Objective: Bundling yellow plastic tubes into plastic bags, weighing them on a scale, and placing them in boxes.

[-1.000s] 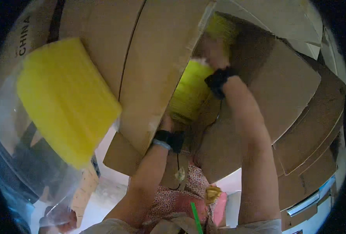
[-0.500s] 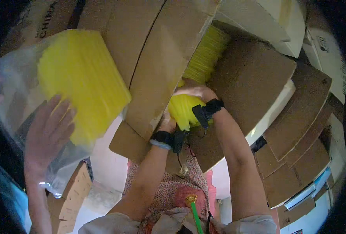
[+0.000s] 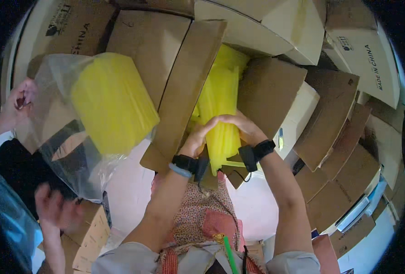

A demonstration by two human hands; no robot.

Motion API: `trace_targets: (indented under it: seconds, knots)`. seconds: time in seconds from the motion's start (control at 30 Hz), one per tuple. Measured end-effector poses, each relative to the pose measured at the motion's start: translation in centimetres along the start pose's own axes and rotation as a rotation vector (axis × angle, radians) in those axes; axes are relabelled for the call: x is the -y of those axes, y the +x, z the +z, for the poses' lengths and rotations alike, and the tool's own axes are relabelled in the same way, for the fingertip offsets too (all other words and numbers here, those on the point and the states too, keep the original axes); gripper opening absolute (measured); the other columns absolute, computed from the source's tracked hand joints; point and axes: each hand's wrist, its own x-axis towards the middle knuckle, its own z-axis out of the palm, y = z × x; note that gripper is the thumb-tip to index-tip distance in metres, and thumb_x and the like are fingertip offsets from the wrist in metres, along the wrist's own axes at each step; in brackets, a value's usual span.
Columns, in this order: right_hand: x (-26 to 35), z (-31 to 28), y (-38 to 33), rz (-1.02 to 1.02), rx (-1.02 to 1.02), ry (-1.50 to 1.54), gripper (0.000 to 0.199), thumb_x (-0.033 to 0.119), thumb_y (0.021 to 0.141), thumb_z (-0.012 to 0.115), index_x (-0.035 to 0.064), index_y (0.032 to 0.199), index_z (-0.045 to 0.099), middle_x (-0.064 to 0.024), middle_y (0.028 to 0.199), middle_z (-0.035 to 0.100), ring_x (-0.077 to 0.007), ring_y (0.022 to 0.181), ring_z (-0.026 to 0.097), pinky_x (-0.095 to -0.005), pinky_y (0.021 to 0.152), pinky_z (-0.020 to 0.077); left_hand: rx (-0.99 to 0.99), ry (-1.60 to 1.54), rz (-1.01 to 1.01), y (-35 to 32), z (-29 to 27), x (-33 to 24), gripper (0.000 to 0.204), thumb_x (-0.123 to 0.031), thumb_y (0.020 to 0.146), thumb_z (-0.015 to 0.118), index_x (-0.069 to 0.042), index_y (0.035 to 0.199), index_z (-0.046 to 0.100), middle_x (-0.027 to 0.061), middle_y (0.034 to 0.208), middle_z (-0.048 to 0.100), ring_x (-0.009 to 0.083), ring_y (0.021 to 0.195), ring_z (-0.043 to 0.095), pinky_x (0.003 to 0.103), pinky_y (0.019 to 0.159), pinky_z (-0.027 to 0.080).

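Your left hand and right hand clasp the yellow bundle from either side, its long axis running near to far between the carton flaps.

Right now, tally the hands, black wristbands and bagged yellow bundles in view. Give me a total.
Wearer's hands, on yellow material: 2
Co-worker's hands: 2
Black wristbands: 2
Bagged yellow bundle: 1
Total: 7

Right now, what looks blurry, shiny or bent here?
Head view: the co-worker's hand at lower left is smeared; the left hand and right hand around the yellow strips look sharper. Same view: glare streaks the clear bag low down; cartons at right bow.
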Motion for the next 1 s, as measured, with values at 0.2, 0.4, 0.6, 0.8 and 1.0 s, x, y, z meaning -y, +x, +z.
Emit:
trace_targets:
  seconds: [0.2, 0.4, 0.6, 0.8, 1.0]
  knots:
    - [-0.5, 1.5, -4.6, -0.178, -0.14, 0.19, 0.055, 0.02, 0.079, 0.064, 0.0053, 0.127, 0.041, -0.0095, 0.117, 0.054, -0.0202, 0.103, 0.054, -0.0335, 0.087, 0.0457, 0.217, 0.577, 0.07, -0.9, 3.6, -1.1, 0.045, -0.025, 0.083, 0.062, -0.003, 0.12, 0.049, 0.0081, 0.116, 0.055, 0.0183, 0.105, 0.053, 0.033, 0.093, 0.041]
    - [-4.7, 2.6, -3.6, -0.326, -0.169, 0.124, 0.054, 0.021, 0.08, 0.062, 0.0054, 0.127, 0.04, -0.0102, 0.121, 0.051, -0.0211, 0.107, 0.052, -0.0345, 0.091, 0.044, 0.23, 0.405, -0.169, -1.5, -0.4, -1.7, 0.051, -0.019, 0.078, 0.067, -0.003, 0.122, 0.048, 0.0091, 0.119, 0.054, 0.02, 0.109, 0.051, 0.033, 0.096, 0.038]
    - [-9.3, 2.0, -3.4, -0.125, -0.118, 0.582, 0.059, 0.014, 0.078, 0.066, 0.0046, 0.127, 0.035, -0.0109, 0.117, 0.053, -0.0223, 0.105, 0.054, -0.0355, 0.089, 0.0446, 0.246, 0.561, -0.382, -4.0, 0.8, -3.4, 0.056, -0.018, 0.079, 0.066, -0.003, 0.128, 0.043, 0.0086, 0.122, 0.053, 0.0201, 0.111, 0.05, 0.033, 0.096, 0.038]
    - [-11.7, 2.8, -2.8, -0.316, -0.337, 0.517, 0.059, 0.011, 0.076, 0.067, 0.0034, 0.125, 0.035, -0.0113, 0.117, 0.052, -0.0231, 0.106, 0.053, -0.0354, 0.09, 0.0442, 0.206, 0.679, -0.4, -3.8, -0.3, -1.7, 0.062, -0.014, 0.078, 0.067, -0.004, 0.131, 0.038, 0.0083, 0.124, 0.051, 0.0199, 0.112, 0.05, 0.034, 0.096, 0.038]
    - [-14.0, 2.6, -3.1, -0.369, -0.394, 0.438, 0.067, 0.01, 0.074, 0.069, 0.0031, 0.128, 0.031, -0.0129, 0.117, 0.051, -0.0226, 0.109, 0.051, -0.0357, 0.092, 0.0431, 0.043, 0.605, -0.418, -4.6, 0.8, -0.2, 0.07, -0.009, 0.074, 0.069, -0.004, 0.134, 0.034, 0.0093, 0.127, 0.048, 0.0205, 0.117, 0.046, 0.034, 0.098, 0.036]
